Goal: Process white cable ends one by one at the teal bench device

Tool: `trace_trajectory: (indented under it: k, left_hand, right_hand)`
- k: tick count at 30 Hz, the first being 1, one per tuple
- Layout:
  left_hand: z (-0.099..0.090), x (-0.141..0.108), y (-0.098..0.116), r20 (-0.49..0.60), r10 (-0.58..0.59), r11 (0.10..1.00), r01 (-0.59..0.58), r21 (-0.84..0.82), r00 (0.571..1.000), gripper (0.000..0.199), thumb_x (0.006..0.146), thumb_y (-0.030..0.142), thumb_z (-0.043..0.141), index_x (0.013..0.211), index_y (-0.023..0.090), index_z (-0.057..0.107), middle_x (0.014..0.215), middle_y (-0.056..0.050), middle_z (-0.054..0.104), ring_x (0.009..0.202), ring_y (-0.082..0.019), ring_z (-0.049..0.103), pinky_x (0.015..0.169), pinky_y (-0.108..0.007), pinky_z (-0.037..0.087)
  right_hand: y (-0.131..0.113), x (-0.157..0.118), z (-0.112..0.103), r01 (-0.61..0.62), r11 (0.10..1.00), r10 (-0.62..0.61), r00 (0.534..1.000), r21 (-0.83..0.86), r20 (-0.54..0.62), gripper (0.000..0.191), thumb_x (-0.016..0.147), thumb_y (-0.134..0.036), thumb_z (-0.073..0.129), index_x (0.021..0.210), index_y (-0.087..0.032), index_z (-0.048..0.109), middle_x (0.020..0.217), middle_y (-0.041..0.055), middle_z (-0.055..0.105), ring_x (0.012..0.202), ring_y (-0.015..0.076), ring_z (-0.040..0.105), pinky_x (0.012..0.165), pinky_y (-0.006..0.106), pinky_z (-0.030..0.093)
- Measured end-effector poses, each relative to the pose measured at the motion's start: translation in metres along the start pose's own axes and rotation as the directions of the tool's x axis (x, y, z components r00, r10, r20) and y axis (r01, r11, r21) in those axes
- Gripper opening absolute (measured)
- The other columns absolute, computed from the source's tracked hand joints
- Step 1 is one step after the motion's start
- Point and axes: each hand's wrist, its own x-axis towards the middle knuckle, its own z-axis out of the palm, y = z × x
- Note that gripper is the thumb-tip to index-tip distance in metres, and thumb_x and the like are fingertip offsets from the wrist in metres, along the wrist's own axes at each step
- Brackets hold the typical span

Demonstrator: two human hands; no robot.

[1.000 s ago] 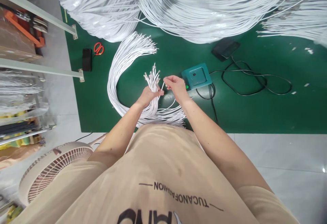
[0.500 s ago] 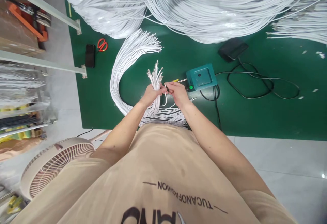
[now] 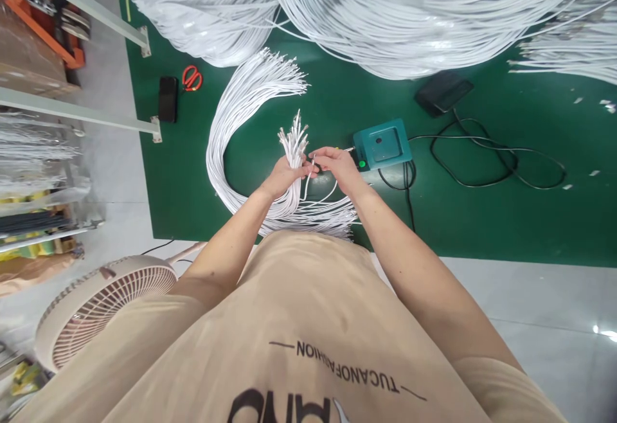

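Observation:
My left hand [image 3: 283, 177] is wrapped round a bundle of white cables [image 3: 293, 146], whose tipped ends fan out above the fingers. Close beside it, my right hand [image 3: 337, 164] pinches the end of a single white cable [image 3: 309, 182] near my left fingertips. A small dark bit shows between the two hands, too small to name. More of the white cables [image 3: 218, 127] curve in a loop on the green table to the left, their ends pointing right. Just right of my right hand stands a teal device [image 3: 382, 144] with a green button and a thin metal tip.
Big heaps of white cable [image 3: 409, 18] cover the back of the green table [image 3: 506, 224]. Red-handled scissors [image 3: 192, 78] and a black phone [image 3: 168, 98] lie at the left. A black box [image 3: 443, 93] with a looped cord lies right. A fan [image 3: 110, 307] stands at lower left.
My right hand has shifted slightly to the right and its fingers are straighter. A loop of white cable now shows under it. My left hand still grips the bundle.

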Motion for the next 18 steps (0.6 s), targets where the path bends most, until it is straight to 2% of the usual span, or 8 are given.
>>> trace_trajectory:
  k: [4,8,12,14,18]
  left_hand:
    - [-0.0013,-0.0003,0.0002,0.016,0.011,1.0,-0.011,-0.014,1.0,0.041,0.063,0.029,0.081,0.084,0.014,0.049,0.078,-0.005,0.07,0.071,-0.015,0.068,0.063,-0.025,0.041]
    - [-0.0019,0.0003,-0.0009,0.009,0.038,0.999,-0.037,-0.008,0.999,0.038,0.065,0.029,0.08,0.084,0.014,0.05,0.08,-0.005,0.07,0.071,-0.015,0.068,0.063,-0.025,0.041]
    - [-0.0013,0.0018,-0.0025,-0.023,0.05,0.999,-0.049,0.004,0.999,0.037,0.065,0.028,0.08,0.084,0.014,0.051,0.079,-0.005,0.07,0.071,-0.014,0.068,0.063,-0.025,0.043]
    - [-0.0007,0.0023,-0.0033,-0.027,0.05,0.999,-0.05,0.01,0.998,0.037,0.065,0.027,0.079,0.084,0.014,0.051,0.079,-0.004,0.07,0.07,-0.014,0.067,0.063,-0.025,0.043]
    - [0.0006,0.0026,-0.0048,-0.048,0.047,0.998,-0.045,0.045,0.998,0.035,0.065,0.027,0.079,0.083,0.015,0.051,0.077,-0.003,0.069,0.071,-0.014,0.067,0.065,-0.025,0.045]
  right_hand:
    - [-0.0026,-0.0005,-0.0022,0.006,1.0,-0.007,1.0,-0.03,-0.016,0.015,0.06,-0.026,0.073,0.072,-0.016,0.071,0.063,-0.0025,0.065,0.058,0.0077,0.052,0.061,0.023,0.043]
    - [0.0023,0.0004,-0.0042,-0.059,0.998,0.06,0.994,0.015,-0.095,0.023,0.054,-0.031,0.081,0.07,-0.017,0.071,0.063,-0.002,0.065,0.059,0.0073,0.053,0.059,0.021,0.043]
    - [0.0055,0.0008,-0.0052,-0.109,0.987,0.115,0.992,0.115,-0.047,0.029,0.053,-0.033,0.083,0.069,-0.016,0.068,0.063,-0.0004,0.065,0.06,0.0079,0.055,0.06,0.021,0.045]
    - [0.0053,0.0002,-0.0041,-0.123,0.983,0.13,0.991,0.134,-0.038,0.024,0.055,-0.029,0.08,0.067,-0.015,0.065,0.06,-0.0014,0.062,0.056,0.0066,0.052,0.058,0.021,0.045]
    - [0.0028,-0.0019,-0.0002,-0.161,0.983,0.171,0.977,0.089,-0.124,0.015,0.059,-0.019,0.067,0.054,-0.016,0.053,0.049,-0.0065,0.046,0.048,0.0047,0.042,0.052,0.02,0.042]
